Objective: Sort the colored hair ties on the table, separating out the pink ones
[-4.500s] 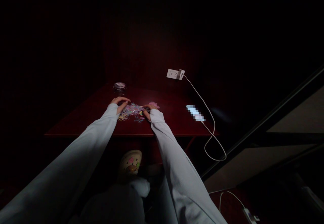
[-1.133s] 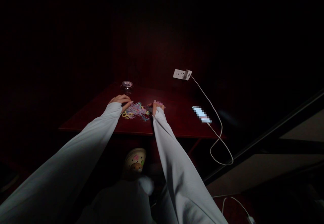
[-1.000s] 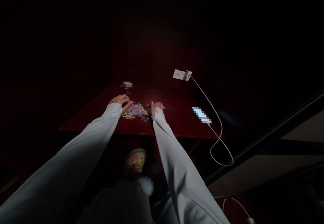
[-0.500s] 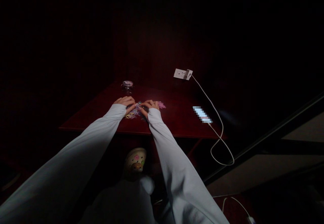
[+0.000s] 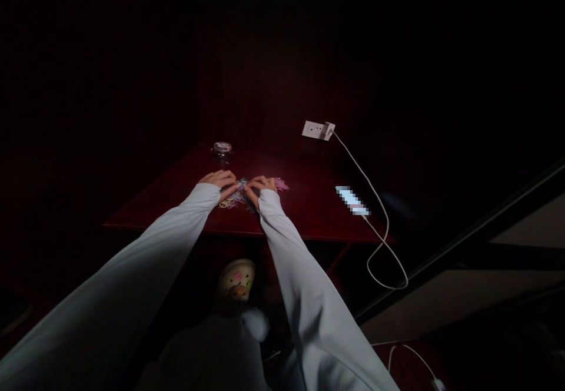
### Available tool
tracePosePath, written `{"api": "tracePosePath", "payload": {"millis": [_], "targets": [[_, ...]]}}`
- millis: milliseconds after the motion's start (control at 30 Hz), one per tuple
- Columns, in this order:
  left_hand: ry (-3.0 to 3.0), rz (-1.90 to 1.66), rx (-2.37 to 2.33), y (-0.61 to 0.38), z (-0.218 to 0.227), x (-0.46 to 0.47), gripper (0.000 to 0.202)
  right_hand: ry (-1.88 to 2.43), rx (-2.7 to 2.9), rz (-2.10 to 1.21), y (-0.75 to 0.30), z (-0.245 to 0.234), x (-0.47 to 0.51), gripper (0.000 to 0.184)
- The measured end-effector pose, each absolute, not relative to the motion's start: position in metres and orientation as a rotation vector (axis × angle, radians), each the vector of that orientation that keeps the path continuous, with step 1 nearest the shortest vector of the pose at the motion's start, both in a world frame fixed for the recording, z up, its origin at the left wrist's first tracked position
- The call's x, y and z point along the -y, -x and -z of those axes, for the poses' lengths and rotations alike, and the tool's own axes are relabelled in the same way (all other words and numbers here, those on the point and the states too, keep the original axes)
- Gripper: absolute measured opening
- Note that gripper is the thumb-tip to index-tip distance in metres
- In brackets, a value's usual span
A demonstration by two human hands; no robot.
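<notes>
A loose pile of small coloured bands (image 5: 229, 204), yellow, lilac and teal, lies on the dark red table. My left hand (image 5: 219, 180) rests at the pile's left side, its fingers bent and drawn together over the bands. Facing it from the right, my right hand (image 5: 263, 184) has thumb and fingertips pinched together at the pile. What either pinch holds is too small to make out. A separate heap of pink bands (image 5: 282, 185) shows just beyond my right hand, partly hidden by it. Behind my left hand stands a clear lidded jar (image 5: 222, 150).
On the table (image 5: 309, 220) to the right lies a phone (image 5: 352, 201) with a blurred bright screen. Its white cable (image 5: 369, 182) loops past the table edge up to a wall socket (image 5: 314, 130). Below the front edge is a clog (image 5: 237, 279). The surroundings are very dark.
Both hands stay at the pile with only slight finger shifts. The view has moved a little; the jar, phone and bands keep their places.
</notes>
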State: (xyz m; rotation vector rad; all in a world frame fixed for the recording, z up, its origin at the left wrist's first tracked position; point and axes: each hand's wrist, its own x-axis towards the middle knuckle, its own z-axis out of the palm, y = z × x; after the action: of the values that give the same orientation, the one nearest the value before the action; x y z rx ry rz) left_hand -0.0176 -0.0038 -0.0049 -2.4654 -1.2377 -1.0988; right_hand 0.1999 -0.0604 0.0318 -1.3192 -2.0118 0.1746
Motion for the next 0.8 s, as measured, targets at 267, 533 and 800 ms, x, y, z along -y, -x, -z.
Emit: {"api": "tracePosePath", "payload": {"millis": [267, 533, 800], "targets": [[2.44, 1.132, 1.232, 0.017, 0.006, 0.002, 0.042, 1.303, 2.026, -0.185, -0.201, -0.026, 0.059, 0.018], [2.464, 1.104, 1.19, 0.015, 0.0, 0.009, 0.038, 1.301, 2.026, -0.19, -0.2, -0.024, 0.056, 0.02], [2.448, 1.106, 1.22, 0.015, -0.004, 0.012, 0.033, 1.28, 1.988, -0.189, -0.202, -0.02, 0.051, 0.02]]}}
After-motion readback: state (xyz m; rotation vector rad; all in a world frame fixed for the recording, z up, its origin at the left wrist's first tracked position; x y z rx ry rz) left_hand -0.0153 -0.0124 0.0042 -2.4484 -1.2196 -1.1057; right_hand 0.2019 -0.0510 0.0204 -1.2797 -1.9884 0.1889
